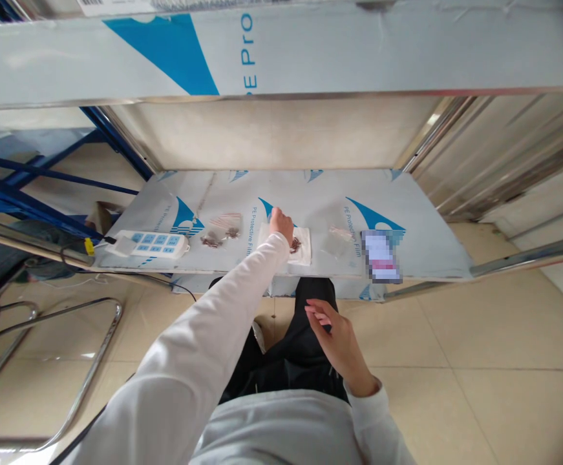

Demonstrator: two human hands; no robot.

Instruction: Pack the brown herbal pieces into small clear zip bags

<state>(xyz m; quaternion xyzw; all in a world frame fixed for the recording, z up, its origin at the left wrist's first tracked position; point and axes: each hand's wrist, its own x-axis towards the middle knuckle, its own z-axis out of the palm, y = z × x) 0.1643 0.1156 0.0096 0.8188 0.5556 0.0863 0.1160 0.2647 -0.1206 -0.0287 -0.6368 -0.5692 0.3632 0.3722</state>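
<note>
My left hand (282, 223) reaches onto the film-covered shelf (421, 219), its fingers closed over a white paper or cloth (302, 257); what they hold, if anything, is hidden. A small heap of brown pieces (295, 245) lies on that white sheet, just below the hand. Left of it, more small brown pieces (210, 241) rest by a clear bag with reddish stripes (226, 221). To the right is another clear plastic bag (335, 241). Over my lap, away from the shelf, my right hand (338, 340) hangs with loosely bent fingers apart and nothing visible in them.
A white power strip (158, 245) lies at the shelf's left end, with a cable running off it. Toward the right is a blurred-out phone (381, 256). An upper shelf edge (310, 58) crosses above. A metal-framed chair (111, 329) stands at left.
</note>
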